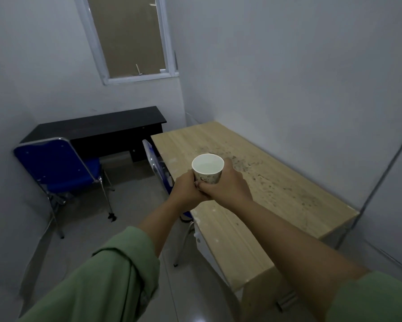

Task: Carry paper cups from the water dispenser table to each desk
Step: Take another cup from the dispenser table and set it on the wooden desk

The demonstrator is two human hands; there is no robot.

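Both hands were wrapped around one paper cup (208,169) in the head view, held out in front of the person with the arms stretched forward. Closed around the cup's right side was the right hand (225,183), its fingers curled across the lower front of the printed wall. Against the left side and under the base pressed the left hand (186,189), closed too and touching the right hand below the cup. Upright in that grip, the cup showed its open mouth to the camera, white inside; whether it held any liquid could not be told. It was held above the near left part of the light wooden desk (276,205), close to that desk's left edge and not resting on it. Dark specks marked the desk's top toward the wall. Green sleeves (107,275) were pushed up on both forearms.

Tucked against the wooden desk's left edge, partly hidden behind the hands, stood a blue chair (152,156). Farther back, a black desk (97,129) sat along the far wall below a white-framed window (128,38). Another blue chair with a chrome frame (60,168) stood in front of the black desk, on the pale tiled floor (90,224).
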